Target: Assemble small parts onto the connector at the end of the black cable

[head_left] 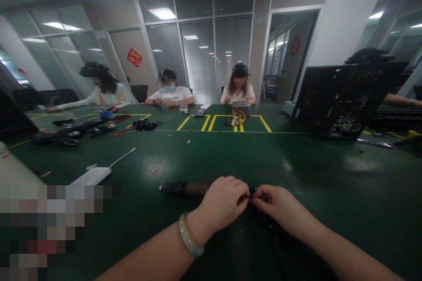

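Observation:
A dark cylindrical tool (191,189) with a brownish body and a metal tip at its left end lies on the green tabletop. My left hand (224,202) is in front of its right part and hides some of it, fingers curled with thumb and fingertips pinched. Facing it, my right hand (278,204) is closed in a pinch too. The fingertips of both hands nearly meet over a small dark piece, perhaps a cable end, too small and dim to name. A dark strand, hard to make out, trails below my right hand.
Left of my hands lies a white adapter (94,175) with a short cable. Black cable bundles (99,131) spread across the table's left side. A black computer case (332,101) stands at right. Several people sit around the table; coloured wires (240,115) lie before one.

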Available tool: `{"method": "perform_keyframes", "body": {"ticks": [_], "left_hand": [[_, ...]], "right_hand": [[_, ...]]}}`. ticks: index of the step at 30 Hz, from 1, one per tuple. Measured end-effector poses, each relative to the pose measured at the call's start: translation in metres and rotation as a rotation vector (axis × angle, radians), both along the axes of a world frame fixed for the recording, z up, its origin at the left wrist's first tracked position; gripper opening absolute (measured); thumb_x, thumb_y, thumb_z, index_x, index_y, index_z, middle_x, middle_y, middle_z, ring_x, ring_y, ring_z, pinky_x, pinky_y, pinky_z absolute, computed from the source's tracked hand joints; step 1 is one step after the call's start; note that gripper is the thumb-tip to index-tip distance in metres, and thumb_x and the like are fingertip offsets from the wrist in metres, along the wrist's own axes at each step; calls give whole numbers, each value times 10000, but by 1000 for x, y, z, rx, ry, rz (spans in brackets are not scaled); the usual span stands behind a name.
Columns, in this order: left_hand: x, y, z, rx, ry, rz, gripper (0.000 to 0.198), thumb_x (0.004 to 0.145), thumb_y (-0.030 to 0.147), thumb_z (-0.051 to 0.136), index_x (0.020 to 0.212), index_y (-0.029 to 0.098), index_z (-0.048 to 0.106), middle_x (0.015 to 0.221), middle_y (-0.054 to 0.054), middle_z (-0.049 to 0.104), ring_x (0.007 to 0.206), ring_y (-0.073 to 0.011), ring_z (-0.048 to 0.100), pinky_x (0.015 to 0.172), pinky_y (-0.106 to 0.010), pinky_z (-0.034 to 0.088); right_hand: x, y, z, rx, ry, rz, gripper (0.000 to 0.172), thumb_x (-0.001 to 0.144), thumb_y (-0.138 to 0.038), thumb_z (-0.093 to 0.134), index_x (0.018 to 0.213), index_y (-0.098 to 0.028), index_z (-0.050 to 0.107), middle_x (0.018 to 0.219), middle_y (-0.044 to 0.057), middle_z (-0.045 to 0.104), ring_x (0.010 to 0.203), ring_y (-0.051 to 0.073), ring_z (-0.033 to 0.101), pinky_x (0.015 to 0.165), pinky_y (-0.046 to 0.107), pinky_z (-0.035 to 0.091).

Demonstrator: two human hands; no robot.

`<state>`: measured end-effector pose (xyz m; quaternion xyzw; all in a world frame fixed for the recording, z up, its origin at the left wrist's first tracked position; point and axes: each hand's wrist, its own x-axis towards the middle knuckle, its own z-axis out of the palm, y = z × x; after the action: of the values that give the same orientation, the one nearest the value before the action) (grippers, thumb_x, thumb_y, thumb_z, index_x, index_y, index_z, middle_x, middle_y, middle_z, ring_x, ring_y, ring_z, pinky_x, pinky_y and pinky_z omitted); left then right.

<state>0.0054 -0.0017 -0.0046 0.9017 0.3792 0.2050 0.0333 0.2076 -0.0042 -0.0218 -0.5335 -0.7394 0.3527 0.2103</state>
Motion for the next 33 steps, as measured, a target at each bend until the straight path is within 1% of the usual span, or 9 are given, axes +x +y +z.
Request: {"method": "perform_keyframes", "body": {"ticks": [6, 9, 11, 14, 17, 23, 27, 30, 33], "left_hand": [[0, 0, -1, 4, 22, 1, 58, 858, 218, 594, 915, 208, 594, 895, -1, 637, 872, -183, 572, 780, -327, 420], [0, -2, 1, 9, 17, 16, 142, 836, 238, 609, 971, 207, 576, 955, -15, 637, 910, -196, 579, 821, -344, 433], [-1, -4, 3, 13, 12, 15, 166, 819, 244, 616, 972, 202, 567, 1015, -29, 633, 938, -203, 583, 867, -361, 435], [-1, -4, 4, 18, 7, 8, 92, 835, 213, 584, 925, 198, 569, 1041, -35, 636, 947, -200, 592, 899, -367, 436], [-2, -3, 3, 15, -3, 0, 67, 852, 207, 575, 919, 198, 579, 1034, -31, 643, 952, -196, 597, 884, -354, 448], [-1, -1, 0, -6, -16, -18, 85, 860, 220, 595, 945, 220, 599, 1013, 5, 655, 944, -179, 600, 880, -343, 440], [-1, -1, 1, -10, -12, -2, 102, 859, 248, 607, 958, 223, 600, 983, 4, 655, 929, -182, 596, 848, -345, 440], [-1, -1, 1, -17, -8, 15, 131, 844, 275, 630, 957, 223, 588, 954, 8, 649, 902, -186, 594, 805, -340, 446], [-1, -1, 2, -18, -2, 22, 129, 847, 272, 618, 956, 215, 581, 929, 0, 642, 889, -186, 593, 794, -331, 445]], "right_hand": [[-5, -1, -3, 32, 71, -33, 187, 870, -338, 561, 798, -187, 643, 721, -10, 662, 658, 136, 590, 562, 205, 381], [-4, 0, -4, 23, 90, -26, 179, 867, -330, 560, 792, -188, 641, 704, -15, 653, 635, 131, 582, 553, 204, 378], [-4, 1, -4, 23, 86, -27, 175, 861, -326, 565, 783, -186, 636, 691, -14, 646, 621, 130, 573, 542, 203, 373], [-1, 2, -3, 23, 72, -23, 157, 853, -316, 568, 789, -186, 628, 677, -15, 636, 606, 128, 563, 529, 205, 366], [1, 2, -2, 17, 75, -10, 141, 851, -308, 569, 806, -188, 625, 683, -17, 633, 604, 126, 559, 527, 204, 369], [2, 2, -2, 22, 82, 12, 141, 863, -308, 560, 818, -192, 627, 707, -19, 638, 633, 126, 568, 552, 206, 380], [2, 3, -2, 32, 92, 8, 153, 870, -322, 565, 813, -192, 624, 719, -18, 640, 653, 127, 577, 565, 205, 384], [2, 4, -4, -5, 100, 9, 165, 874, -336, 558, 818, -192, 616, 703, -21, 630, 620, 121, 568, 534, 198, 378], [2, 5, -5, -35, 100, 17, 163, 875, -339, 553, 835, -192, 611, 703, -22, 626, 576, 112, 554, 501, 192, 371]]}}
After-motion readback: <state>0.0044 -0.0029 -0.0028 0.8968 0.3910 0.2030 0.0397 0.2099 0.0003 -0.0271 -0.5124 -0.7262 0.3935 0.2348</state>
